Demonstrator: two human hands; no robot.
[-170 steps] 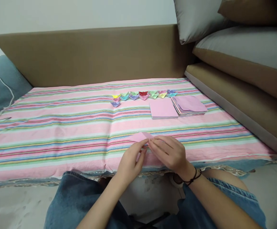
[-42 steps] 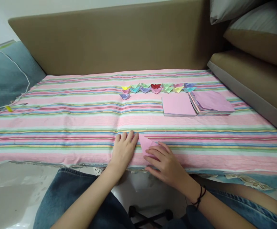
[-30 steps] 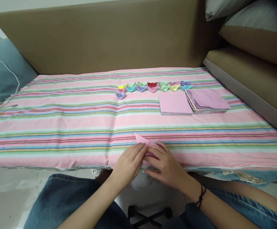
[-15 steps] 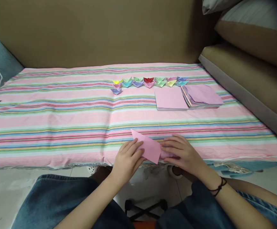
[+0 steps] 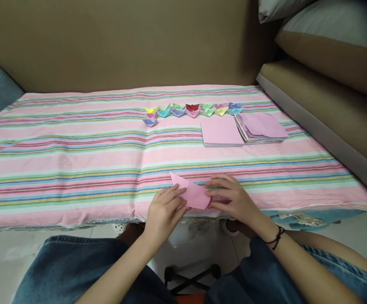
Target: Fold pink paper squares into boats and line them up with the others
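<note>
Left grip (image 5: pixel 165 207), right grip (image 5: pixel 234 195), folded pink paper (image 5: pixel 196 196) between, touching both

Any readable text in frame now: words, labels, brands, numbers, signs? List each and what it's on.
None readable.
Pink sheet under the hands: no print visible.
Left paper stack and right paper stack: plain top sheets, no label seen.
Folded paper pieces: no lettering visible; any tiny marks would be too small to read.
Striped cloth: stripes only, no text.

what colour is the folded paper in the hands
The folded paper is pink, showing best in the head view.
</note>
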